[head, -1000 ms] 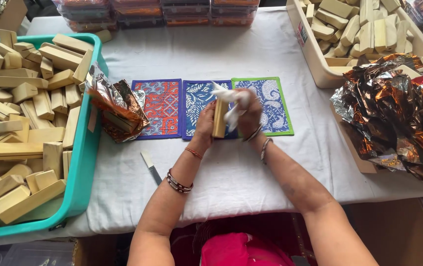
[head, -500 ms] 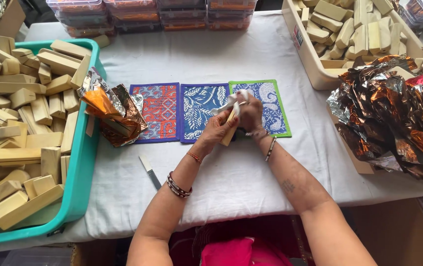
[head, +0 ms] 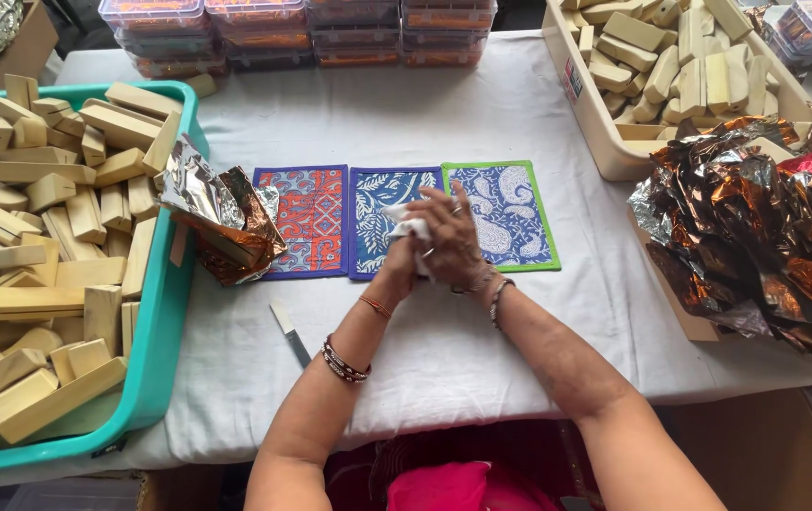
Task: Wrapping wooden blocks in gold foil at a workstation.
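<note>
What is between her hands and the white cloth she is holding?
Nothing visible. The right hand and left hand close straight around the white cloth, touching it, above the blue patterned mat. What is inside the cloth is hidden.

**A cloth-covered table and its load**

The table (head: 482,114) wears a white cloth. At its centre lie three patterned mats side by side: a red-and-blue mat (head: 308,220), a blue leaf-print mat (head: 378,203) and a green-edged paisley mat (head: 510,213). At nine o'clock sits a teal tub (head: 155,378) of pale wooden blocks, with a crumpled foil piece (head: 221,222) just beside the mats. A small blade (head: 290,331) lies at seven o'clock. Clear lidded boxes (head: 292,33) line twelve o'clock; a beige crate (head: 595,123) of blocks stands at two; a foil heap (head: 756,227) at three.
</note>
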